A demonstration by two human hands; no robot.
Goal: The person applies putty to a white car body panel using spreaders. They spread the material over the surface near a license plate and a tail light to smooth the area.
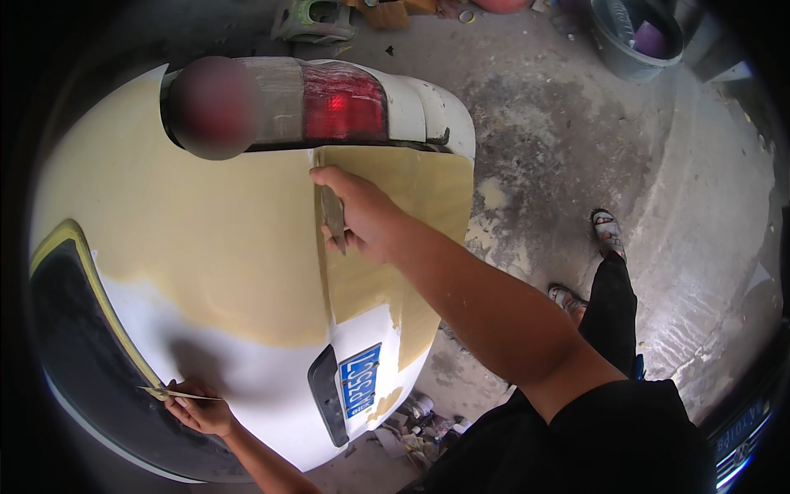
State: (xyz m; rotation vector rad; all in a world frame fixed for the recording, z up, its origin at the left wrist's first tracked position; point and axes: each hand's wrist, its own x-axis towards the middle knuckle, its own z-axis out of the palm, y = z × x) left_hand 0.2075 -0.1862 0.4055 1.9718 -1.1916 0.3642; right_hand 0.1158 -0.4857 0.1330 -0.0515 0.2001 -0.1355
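My right hand (354, 210) is closed on a flat grey scraper (333, 216), pressed against a vertical edge on the tan-coated rear panel (230, 247) of a white car, below the red tail light (341, 111). My left hand (202, 410) grips a thin, pale flat blade (177, 392) with a tan smear on it, beside the yellow-taped border (115, 313) of the dark rear window (74, 346). A blue license plate (360, 379) and a black handle strip (327, 395) are lower on the panel.
My sandalled feet (607, 230) stand on stained concrete (675, 181) at right. A grey bucket (613, 58), a pale green stool (313, 25) and cardboard (378, 15) lie behind the car. Scattered debris (420, 432) lies below it. Another vehicle's front (736, 436) shows at lower right.
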